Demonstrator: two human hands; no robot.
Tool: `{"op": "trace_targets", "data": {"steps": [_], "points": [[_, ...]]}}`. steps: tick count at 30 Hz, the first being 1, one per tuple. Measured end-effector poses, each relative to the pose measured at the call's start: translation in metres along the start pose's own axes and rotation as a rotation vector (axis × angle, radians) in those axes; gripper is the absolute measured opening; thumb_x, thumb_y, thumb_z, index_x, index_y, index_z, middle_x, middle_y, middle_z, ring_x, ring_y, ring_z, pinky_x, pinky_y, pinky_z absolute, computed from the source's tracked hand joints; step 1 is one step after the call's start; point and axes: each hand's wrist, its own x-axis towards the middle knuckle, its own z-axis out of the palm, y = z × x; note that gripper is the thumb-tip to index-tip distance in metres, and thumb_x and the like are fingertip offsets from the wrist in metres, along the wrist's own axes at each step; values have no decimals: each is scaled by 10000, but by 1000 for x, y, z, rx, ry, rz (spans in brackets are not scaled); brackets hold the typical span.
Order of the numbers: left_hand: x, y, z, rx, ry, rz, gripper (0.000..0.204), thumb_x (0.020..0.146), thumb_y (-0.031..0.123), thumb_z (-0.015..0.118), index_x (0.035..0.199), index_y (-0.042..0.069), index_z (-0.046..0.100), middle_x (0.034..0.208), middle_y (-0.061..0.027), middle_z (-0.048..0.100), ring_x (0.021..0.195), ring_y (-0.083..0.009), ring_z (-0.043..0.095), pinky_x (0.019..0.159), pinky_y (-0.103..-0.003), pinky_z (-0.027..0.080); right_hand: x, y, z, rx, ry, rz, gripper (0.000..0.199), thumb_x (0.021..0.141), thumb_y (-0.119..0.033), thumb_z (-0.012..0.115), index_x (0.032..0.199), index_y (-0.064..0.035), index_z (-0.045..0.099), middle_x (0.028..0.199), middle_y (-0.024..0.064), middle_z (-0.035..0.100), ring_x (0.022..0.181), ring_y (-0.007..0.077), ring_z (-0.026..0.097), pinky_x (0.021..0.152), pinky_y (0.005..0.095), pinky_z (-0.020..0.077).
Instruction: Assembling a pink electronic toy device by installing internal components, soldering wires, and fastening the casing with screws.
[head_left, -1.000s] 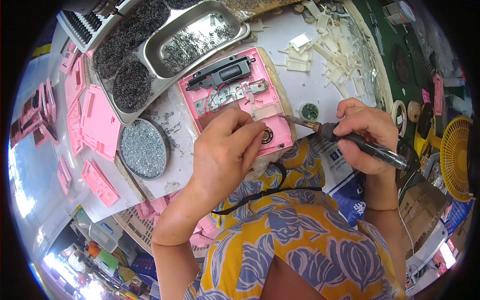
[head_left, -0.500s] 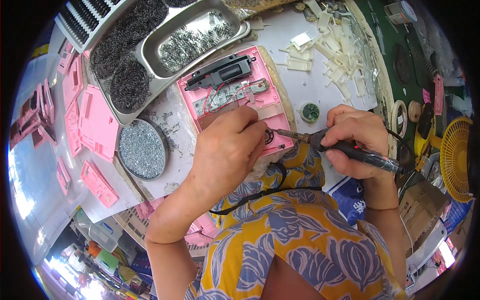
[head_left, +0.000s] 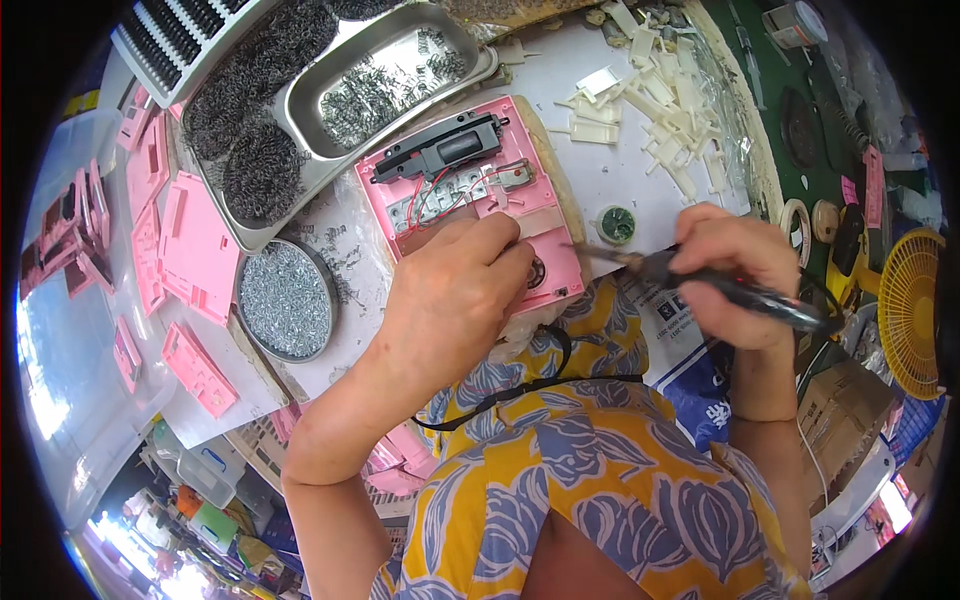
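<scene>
A pink plastic housing [head_left: 552, 215] lies in front of me, holding a black box-like module [head_left: 440, 147], metal plates [head_left: 450, 195] and thin red wires. My left hand [head_left: 455, 275] rests over its lower left part, fingers curled and pressed together beside a round dark part [head_left: 537, 272]; whatever they pinch is hidden. My right hand [head_left: 740, 270] is closed round the black handle of a soldering iron [head_left: 700, 282]. The iron's tip hangs at the housing's right edge, apart from the round part. A small round tin of greenish paste [head_left: 616, 225] stands just beyond the tip.
A metal tray of springs [head_left: 385, 85] sits far left, with a round dish of small screws [head_left: 287, 300] nearer. Pink plastic parts [head_left: 195, 245] lie left. White plastic pieces [head_left: 660, 100] are heaped far right. A yellow fan [head_left: 910, 310] stands at the right.
My right hand has drawn the soldering iron rightward, its tip leaving the round part. My left hand has stayed nearly in place on the housing.
</scene>
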Motion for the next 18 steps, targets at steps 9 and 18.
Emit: {"op": "trace_targets", "data": {"steps": [9,18], "points": [[5,1,7,41,25,68,239,727,30,742,960,55,692,936,-84,636,825,-287,645,697,-401,540,-117,-1,-151,-217,1191,32,41,931,-73,685,963,-47,690,765,-60,547,607,16,404,545,193,263],[7,9,6,63,46,57,232,744,24,763,968,33,704,959,-98,662,840,-300,663,724,-396,550,-98,29,-203,-217,1334,11,89,907,-123,734,932,-47,694,722,-48,552,603,35,437,537,202,284]]}}
